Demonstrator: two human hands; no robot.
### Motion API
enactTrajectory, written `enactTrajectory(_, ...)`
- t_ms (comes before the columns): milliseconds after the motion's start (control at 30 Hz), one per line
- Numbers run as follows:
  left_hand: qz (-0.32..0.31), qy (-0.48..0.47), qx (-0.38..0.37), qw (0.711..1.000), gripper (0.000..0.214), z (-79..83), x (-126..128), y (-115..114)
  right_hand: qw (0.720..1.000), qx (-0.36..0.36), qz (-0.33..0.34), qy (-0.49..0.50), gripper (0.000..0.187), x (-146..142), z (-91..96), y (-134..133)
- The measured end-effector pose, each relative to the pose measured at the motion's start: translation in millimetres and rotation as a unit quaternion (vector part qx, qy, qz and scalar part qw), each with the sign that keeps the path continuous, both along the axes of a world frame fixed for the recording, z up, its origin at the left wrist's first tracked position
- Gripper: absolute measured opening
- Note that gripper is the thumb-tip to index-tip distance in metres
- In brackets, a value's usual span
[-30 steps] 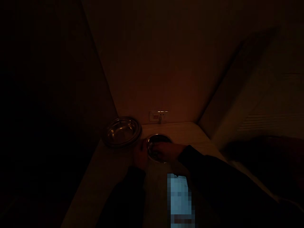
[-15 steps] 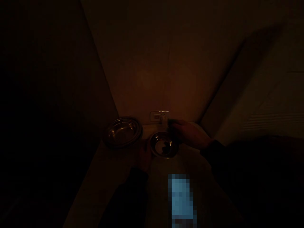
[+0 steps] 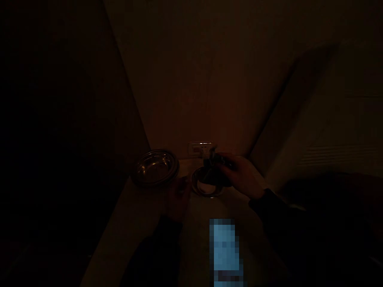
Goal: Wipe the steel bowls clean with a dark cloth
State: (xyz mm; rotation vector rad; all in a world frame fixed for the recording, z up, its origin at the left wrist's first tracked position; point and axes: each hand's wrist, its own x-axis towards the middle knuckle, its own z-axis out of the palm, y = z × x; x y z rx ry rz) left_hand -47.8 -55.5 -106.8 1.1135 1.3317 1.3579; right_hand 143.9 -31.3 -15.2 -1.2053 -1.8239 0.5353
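In very dim light, a small shiny metal bowl [image 3: 206,190] sits on a wooden surface. My right hand [image 3: 243,175] is closed around a dark object [image 3: 220,169] whose kind I cannot make out. It reaches over the bowl's far right side and hides part of it. My left hand [image 3: 178,201] is just left of the bowl, apart from its rim, with its fingers in shadow. A wider metal bowl or dish [image 3: 155,170], seemingly stacked on another, stands further left.
Behind the bowls a wall socket plate [image 3: 200,149] with something plugged in is set low in the wall. A blurred, pixelated bright screen [image 3: 226,247] lies near me. A pale ridged panel [image 3: 335,153] is at the right.
My left hand has drawn back from the small bowl's left side. My right hand has turned, and its dark object now shows over the bowl. The view has shifted slightly.
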Motion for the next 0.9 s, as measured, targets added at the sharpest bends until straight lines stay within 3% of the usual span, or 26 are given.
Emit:
enactTrajectory(67,-0.060,-0.083,0.021,0.995,0.066,1.0,3,-11,0.999,-0.015,0.014,0.043,0.028,-11,-3.7,-7)
enactTrajectory(133,-0.069,-0.147,0.019,0.987,0.081,0.1,1,-23,0.996,-0.031,0.042,0.071,0.028,-23,-9.3,-14)
enactTrajectory(300,-0.012,-0.151,-0.029,0.988,0.067,6.3,-27,-45,0.987,-0.051,0.123,0.090,0.031,-46,-22.0,-31)
enactTrajectory(400,-0.016,-0.103,-0.022,0.994,0.053,16.1,-46,-57,0.979,-0.049,0.180,0.079,0.031,-57,-25.6,-41)
enactTrajectory(500,0.011,0.005,-0.054,0.998,0.042,19.7,-60,-66,0.966,-0.008,0.259,-0.004,0.034,-66,-32.9,-50)
enactTrajectory(633,0.076,0.063,-0.091,0.991,0.041,11.6,-72,-78,0.927,0.042,0.311,-0.204,0.035,-71,-56.4,-57)
enactTrajectory(733,0.116,0.073,-0.069,0.988,0.049,4.5,-73,-86,0.902,0.024,0.339,-0.264,0.040,-71,-72.1,-63)
enactTrajectory(800,0.099,0.095,-0.047,0.989,0.049,1.0,-71,-90,0.897,0.020,0.353,-0.265,0.045,-70,-73.8,-68)
enactTrajectory(900,0.026,0.162,-0.024,0.986,0.043,-4.7,-66,-93,0.897,0.009,0.372,-0.239,0.051,-68,-64.2,-75)
